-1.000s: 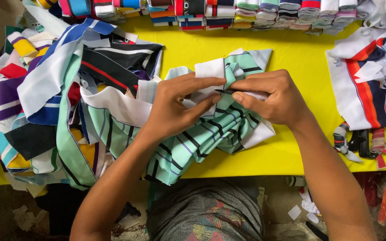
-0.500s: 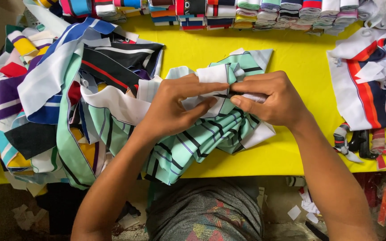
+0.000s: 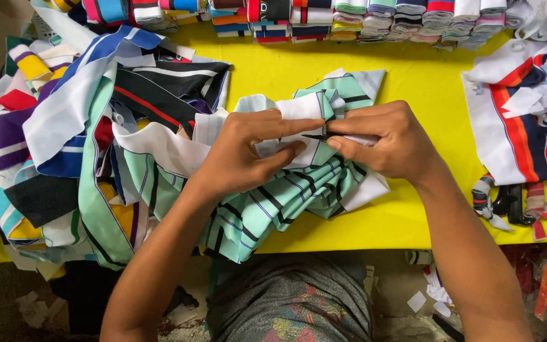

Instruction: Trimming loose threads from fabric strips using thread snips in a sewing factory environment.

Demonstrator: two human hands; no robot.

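My left hand (image 3: pixel 248 152) and my right hand (image 3: pixel 390 139) meet over a bundle of mint-green striped knit strips (image 3: pixel 286 202) lying on the yellow table (image 3: pixel 413 82). Both hands pinch the white end of one strip (image 3: pixel 299 111) between thumbs and fingers, fingertips almost touching. The rest of the green bundle fans out under my wrists toward the table's near edge.
A heap of mixed striped strips (image 3: pixel 64 139) in blue, black, purple and yellow covers the left side. Folded stacks of strips (image 3: pixel 349 16) line the far edge. A red, white and navy pile (image 3: pixel 527 120) lies right, with small rolled pieces (image 3: pixel 508 202) below it.
My hands have shifted slightly, working the white strip end between the fingers; the right thumb and left forefinger have closed in on it. The piles stay put.
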